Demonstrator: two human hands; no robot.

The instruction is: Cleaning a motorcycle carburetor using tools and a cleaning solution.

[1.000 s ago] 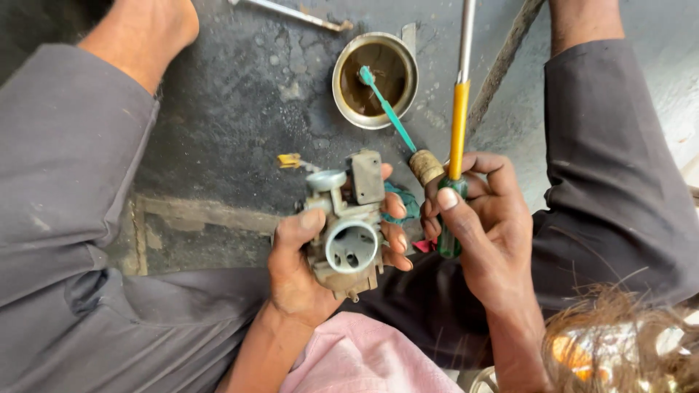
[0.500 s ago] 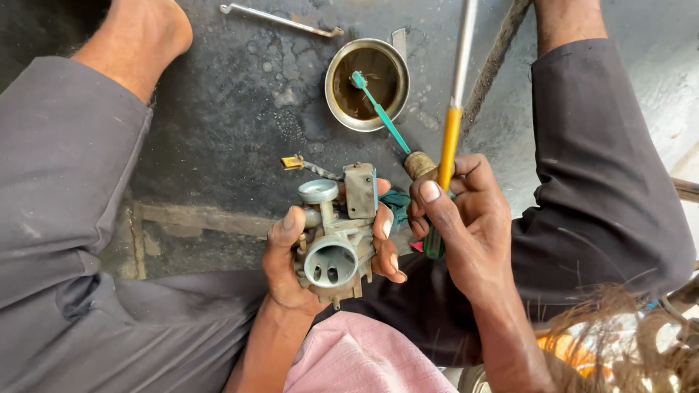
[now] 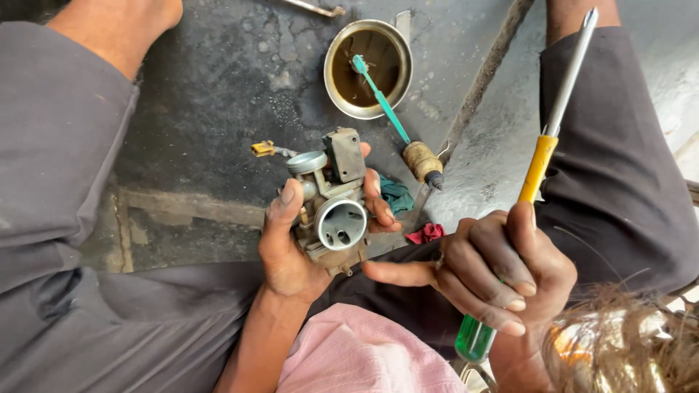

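Since half a second ago, the right hand (image 3: 502, 273) has been drawn down and away from the carburettor (image 3: 331, 207), and the screwdriver (image 3: 535, 171) has been swung out so that its steel shaft now slants toward the upper right, clear of the part.

That hand is seen curled shut around the screwdriver's green-and-yellow handle, with only the forefinger left straight and pointed at the carburettor's lower corner, just short of it. The left hand (image 3: 291, 244) is wrapped about the carburettor from below, thumb laid along its left side and fingers pressed against its right, so that the round throat is turned up toward the camera. The part is held above the lap, over the near edge of the dark floor (image 3: 211, 94).

An inspection pause is judged to be in hand rather than any turning of screws; for the tool to be used, its tip would have to be brought back round onto a fastener.

Farther out on the floor, a metal bowl (image 3: 368, 69) with a teal toothbrush (image 3: 378, 94) resting in it is seen.
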